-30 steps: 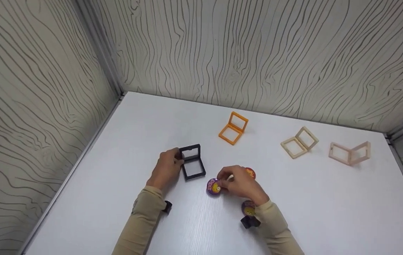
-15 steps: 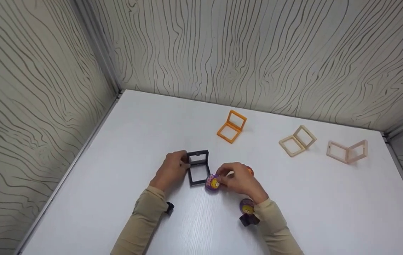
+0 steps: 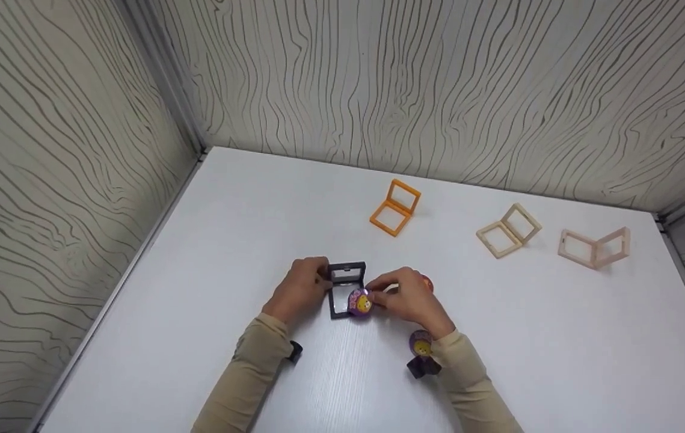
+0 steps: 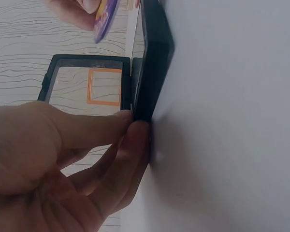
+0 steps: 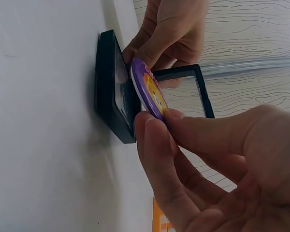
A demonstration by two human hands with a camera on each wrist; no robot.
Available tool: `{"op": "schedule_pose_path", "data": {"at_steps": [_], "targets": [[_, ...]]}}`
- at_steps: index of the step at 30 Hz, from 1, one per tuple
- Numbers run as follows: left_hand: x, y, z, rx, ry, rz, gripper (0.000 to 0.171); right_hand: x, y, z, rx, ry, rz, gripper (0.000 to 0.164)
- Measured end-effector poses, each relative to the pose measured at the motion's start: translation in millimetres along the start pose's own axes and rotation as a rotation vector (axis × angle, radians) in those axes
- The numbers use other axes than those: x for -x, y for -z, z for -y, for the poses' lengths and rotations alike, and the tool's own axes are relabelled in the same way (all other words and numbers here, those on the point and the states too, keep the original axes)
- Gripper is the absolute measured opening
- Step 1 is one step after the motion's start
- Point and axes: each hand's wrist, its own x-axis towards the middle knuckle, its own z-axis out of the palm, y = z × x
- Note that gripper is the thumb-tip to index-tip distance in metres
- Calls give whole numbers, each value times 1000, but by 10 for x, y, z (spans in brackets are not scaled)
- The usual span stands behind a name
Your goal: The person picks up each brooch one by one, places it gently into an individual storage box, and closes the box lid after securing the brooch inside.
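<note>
My left hand [image 3: 301, 291] pinches the left side of a black hinged display frame [image 3: 338, 313], thumb and fingers at its hinge. The frame stands open, with clear film in both halves and its lid tilted up at the back. Between thumb and fingertips my right hand [image 3: 408, 297] pinches a round purple badge [image 3: 359, 302] with a yellow cartoon figure. In the right wrist view the badge [image 5: 149, 89] is tilted close over the film of the lower half. A second purple badge [image 3: 420, 343] lies by the right wrist. A red badge [image 3: 427, 282] is partly hidden behind the right hand.
Further back on the white table [image 3: 246, 198] stand three more opened frames: an orange one [image 3: 391, 218], a beige one [image 3: 501, 239] and a pale pink one [image 3: 593, 249]. Patterned panels [image 3: 342, 84] wall the back and left sides.
My left hand has slid the black frame right and slightly nearer to me. The purple badge, held in my right hand, now overlaps the frame's lower half instead of being beside it.
</note>
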Motion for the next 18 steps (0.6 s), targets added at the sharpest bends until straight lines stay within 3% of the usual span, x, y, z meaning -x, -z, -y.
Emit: {"op": "schedule_pose_path", "data": {"at_steps": [18], "targets": [[-3, -80, -46, 8, -38, -2, 12, -35, -100, -10, -38, -50, -34, 8]]}}
